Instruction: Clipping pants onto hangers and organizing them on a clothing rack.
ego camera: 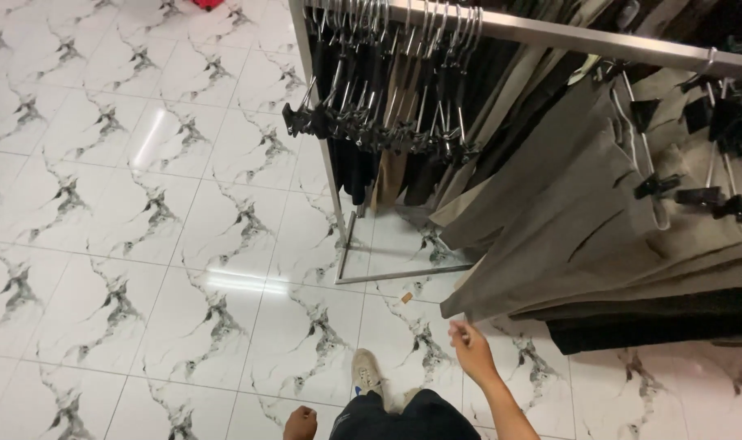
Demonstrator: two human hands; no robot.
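Note:
My right hand (471, 345) is raised with its fingers pinched together, just below the lower corner of a pair of grey trousers (566, 220); I see nothing in it. The trousers hang by black clip hangers (656, 186) from a metal rail (566, 37). My left hand (300, 424) hangs low by my side, curled into a fist with nothing in it. My light shoe (367, 371) and dark trouser leg (403, 420) show at the bottom edge.
More trousers, dark and tan (387, 155), hang packed on the rail's left end. The rack's upright and floor frame (387, 275) stand on white marble-pattern tiles (143, 244). A small brown scrap (405, 298) lies on the floor. A red thing (206, 4) sits at the top edge.

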